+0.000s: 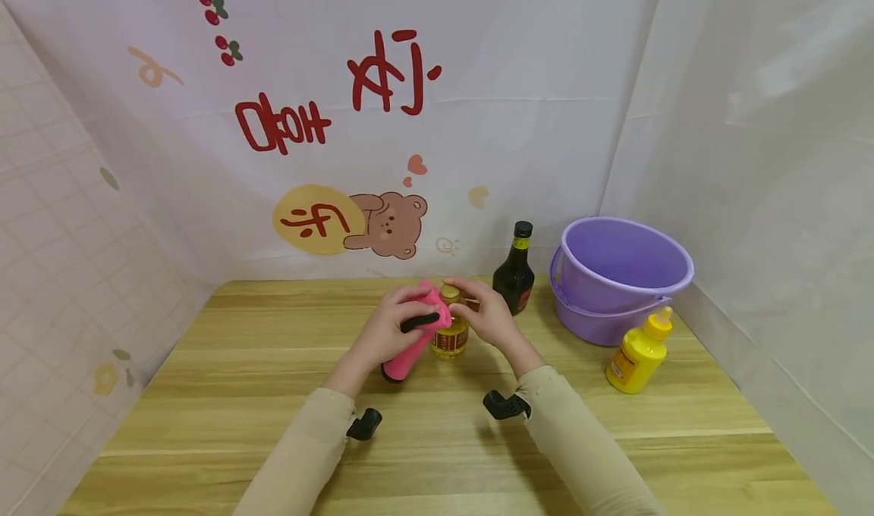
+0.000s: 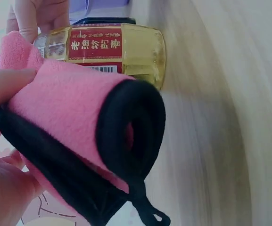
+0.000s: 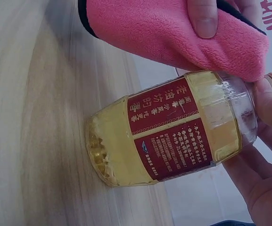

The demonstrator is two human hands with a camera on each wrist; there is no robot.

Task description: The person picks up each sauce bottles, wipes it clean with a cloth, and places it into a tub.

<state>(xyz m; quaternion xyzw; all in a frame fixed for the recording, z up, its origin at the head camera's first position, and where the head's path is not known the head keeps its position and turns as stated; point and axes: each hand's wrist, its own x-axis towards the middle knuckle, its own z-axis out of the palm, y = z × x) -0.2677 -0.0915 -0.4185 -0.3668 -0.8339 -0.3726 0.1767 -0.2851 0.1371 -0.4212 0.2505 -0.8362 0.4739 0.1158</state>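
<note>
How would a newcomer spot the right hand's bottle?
On the wooden table, find the purple bucket, then the dark bottle left of it. Further left, the right hand grips the clear bottle. It alone is see-through and golden, with a dark-red label.

Head view looks forward and down across the table [image 1: 239, 402] — wrist views, close and sideways, share the red-labelled bottle [image 3: 166, 129].

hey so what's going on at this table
A person's left hand grips a pink cloth beside a bottle of golden liquid, while the right hand holds that bottle by its neck. The bottle is roughly upright. Farther right, a dark bottle, a purple bucket and a yellow squeeze bottle stand on the wooden table.
</note>
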